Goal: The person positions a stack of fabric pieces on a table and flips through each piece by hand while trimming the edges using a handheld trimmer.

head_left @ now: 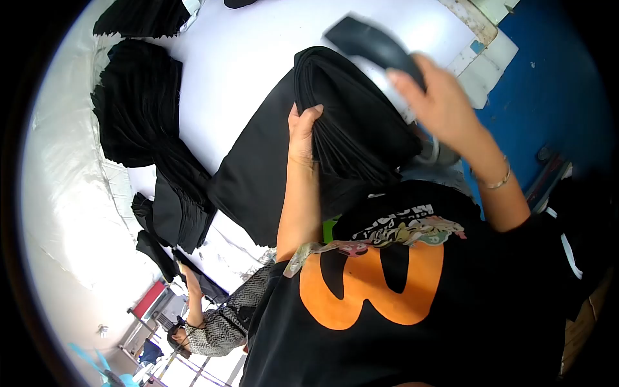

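Cloth pile, 10 o'clock. Left hand, 12 o'clock, closed round folds of black cloth, 12 to 1 o'clock: pinch layers evenly. Dark object, blurred, 1 o'clock, gripped in right hand, 2 o'clock: steady it.

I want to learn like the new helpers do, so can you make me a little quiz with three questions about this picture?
1. Which hand grips the folded black cloth: A) left, B) right, or C) neither?
2. True or false: the right hand holds a dark thing, and there is a bracelet on that wrist.
3. Fill in: the big shape on the front of the shirt is the colour ____.

Key:
1. A, the left hand.
2. True, though the dark thing is too blurred to name.
3. Orange.
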